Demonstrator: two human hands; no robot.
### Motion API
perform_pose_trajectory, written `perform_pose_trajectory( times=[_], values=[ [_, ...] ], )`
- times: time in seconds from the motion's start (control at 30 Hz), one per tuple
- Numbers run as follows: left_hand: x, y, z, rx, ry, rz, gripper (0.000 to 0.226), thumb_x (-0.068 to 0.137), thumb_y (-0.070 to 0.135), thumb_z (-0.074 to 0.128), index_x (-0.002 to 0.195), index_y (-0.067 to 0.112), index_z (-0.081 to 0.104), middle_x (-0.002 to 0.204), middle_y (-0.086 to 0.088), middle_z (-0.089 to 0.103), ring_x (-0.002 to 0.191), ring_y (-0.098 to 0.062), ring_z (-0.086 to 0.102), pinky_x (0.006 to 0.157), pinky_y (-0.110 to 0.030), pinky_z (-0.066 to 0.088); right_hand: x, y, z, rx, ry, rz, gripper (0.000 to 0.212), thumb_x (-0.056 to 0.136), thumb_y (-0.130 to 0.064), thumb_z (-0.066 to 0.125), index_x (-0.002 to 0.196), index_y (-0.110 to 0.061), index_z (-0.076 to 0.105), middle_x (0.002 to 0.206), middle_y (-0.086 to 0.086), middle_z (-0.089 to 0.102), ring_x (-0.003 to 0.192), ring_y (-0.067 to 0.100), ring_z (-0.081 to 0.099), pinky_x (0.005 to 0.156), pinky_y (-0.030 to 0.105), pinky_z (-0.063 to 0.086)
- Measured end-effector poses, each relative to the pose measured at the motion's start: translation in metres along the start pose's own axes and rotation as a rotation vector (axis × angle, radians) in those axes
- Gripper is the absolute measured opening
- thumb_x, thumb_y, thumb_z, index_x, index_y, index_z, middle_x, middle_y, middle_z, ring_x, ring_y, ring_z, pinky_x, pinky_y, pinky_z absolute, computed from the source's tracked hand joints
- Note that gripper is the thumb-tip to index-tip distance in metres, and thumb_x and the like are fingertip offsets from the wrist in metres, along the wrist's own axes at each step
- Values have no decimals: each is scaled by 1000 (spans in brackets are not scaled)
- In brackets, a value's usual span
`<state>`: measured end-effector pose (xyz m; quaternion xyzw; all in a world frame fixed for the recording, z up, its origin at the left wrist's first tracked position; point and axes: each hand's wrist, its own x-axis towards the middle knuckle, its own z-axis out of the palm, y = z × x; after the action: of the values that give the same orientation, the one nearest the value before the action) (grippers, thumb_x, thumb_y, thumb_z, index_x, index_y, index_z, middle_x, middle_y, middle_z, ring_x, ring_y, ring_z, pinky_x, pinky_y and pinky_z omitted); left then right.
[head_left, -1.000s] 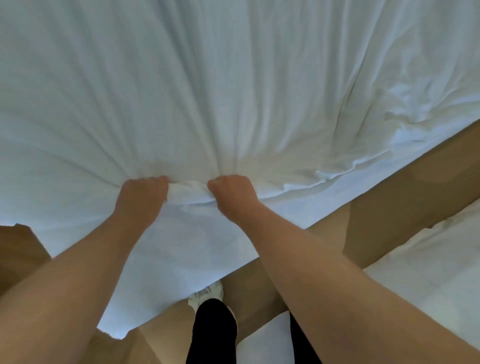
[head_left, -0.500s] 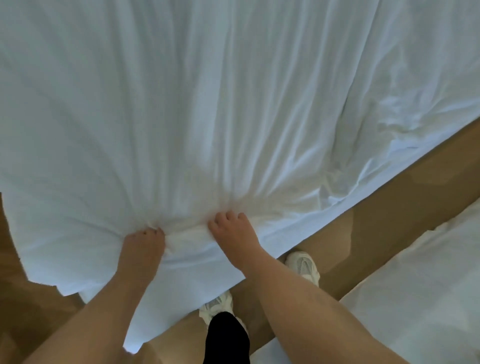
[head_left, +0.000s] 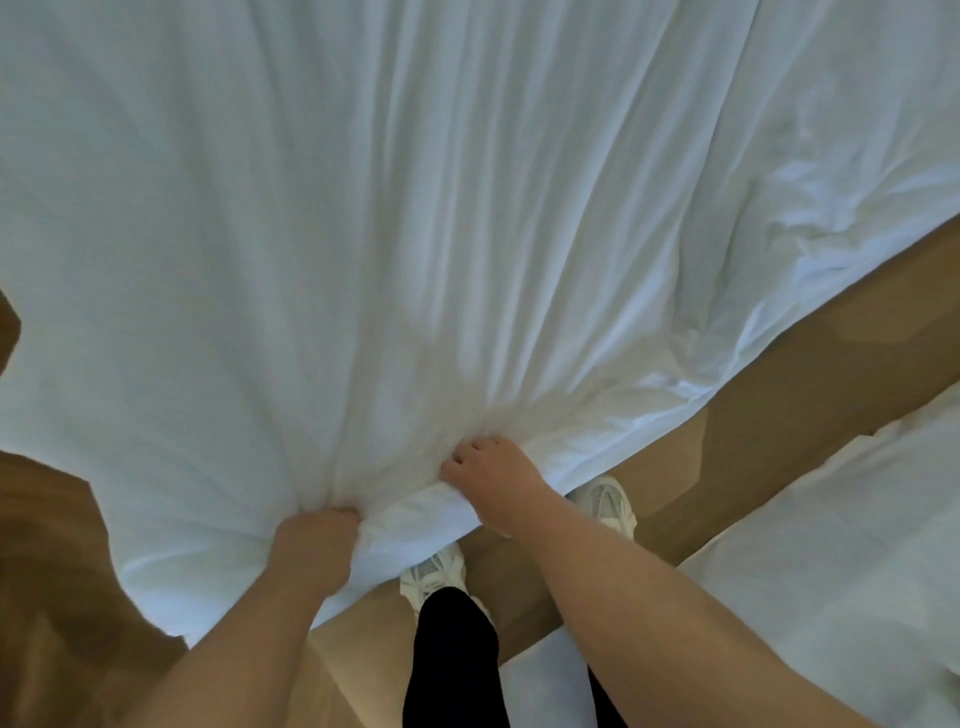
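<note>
A large white bed sheet (head_left: 415, 234) fills most of the view, with long folds running toward me. My left hand (head_left: 311, 545) grips a bunched part of its near edge with curled fingers. A little to the right, my right hand (head_left: 493, 478) holds the same edge, thumb under the fold and fingers curled over the top. The cloth between the two hands is gathered into a thick roll. The sheet's near corner hangs down at the lower left.
A tan floor (head_left: 753, 441) runs as a strip between this bed and a second white bed (head_left: 831, 597) at the lower right. My white shoes (head_left: 605, 501) and a black trouser leg (head_left: 452, 649) stand on it. Brown flooring shows at the left (head_left: 52, 571).
Both hands have drawn the sheet's edge toward me and downward; the folds now stretch longer. My feet have stepped back, and both shoes now show beneath the edge.
</note>
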<state>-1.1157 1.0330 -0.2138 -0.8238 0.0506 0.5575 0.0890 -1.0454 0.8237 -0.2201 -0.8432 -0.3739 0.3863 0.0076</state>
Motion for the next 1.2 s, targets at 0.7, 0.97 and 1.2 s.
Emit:
perform_pose_trajectory(
  times=[0.7, 0.97, 1.2],
  values=[
    [-18, -84, -13, -658, 531, -588, 35, 85, 13, 57, 119, 9, 52, 120, -15, 49, 111, -34, 47, 85, -45, 45, 28, -45, -48, 214, 72, 15, 53, 93, -31, 51, 143, -20, 37, 146, 9, 36, 131, 29, 37, 105, 45, 34],
    [39, -193, -37, -858, 554, -819, 108, 76, 60, 70, 151, 20, 4, 160, -16, 7, 146, -36, 11, 113, -56, 22, 123, -65, -62, 90, 105, 154, 82, 92, -60, 47, 152, -44, -7, 159, 1, -28, 143, 42, -27, 102, 80, -3],
    [52, -208, -27, -1142, 406, -782, 112, 64, 76, 68, 140, 2, 33, 138, -18, 47, 122, -39, 51, 91, -43, 44, 141, -70, -48, -13, 98, 232, 99, 79, -82, 39, 146, -47, -25, 150, 0, -44, 137, 42, -37, 95, 83, -9]
  ],
)
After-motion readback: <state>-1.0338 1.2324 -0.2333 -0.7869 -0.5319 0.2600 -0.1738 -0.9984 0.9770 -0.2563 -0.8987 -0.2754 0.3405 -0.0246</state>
